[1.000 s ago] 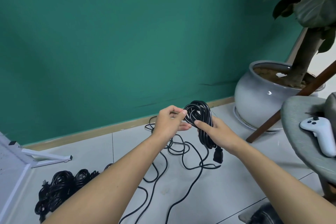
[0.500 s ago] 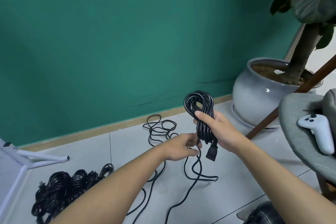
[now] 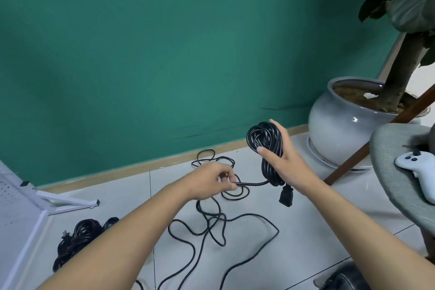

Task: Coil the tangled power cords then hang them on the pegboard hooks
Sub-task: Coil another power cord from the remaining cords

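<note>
My right hand [image 3: 286,160] grips a partly wound black cord coil [image 3: 263,141], held upright above the tiled floor. A black plug [image 3: 286,196] dangles below that hand. My left hand [image 3: 213,180] pinches the loose strand [image 3: 253,183] running out of the coil's bottom, just left of it. The rest of this cord [image 3: 211,226] lies in tangled loops on the floor beneath both hands. A white pegboard [image 3: 11,198] shows at the left edge; no hooks are visible.
A pile of coiled black cords [image 3: 77,240] lies at the lower left beside the pegboard's white foot [image 3: 70,205]. A grey plant pot [image 3: 341,122] stands at right. A grey chair [image 3: 395,179] holds a white controller [image 3: 421,172]. Green wall behind.
My left hand dropped from the coil's top to the loose strand below and pulled it leftward. My right hand kept hold and turned the coil more upright.
</note>
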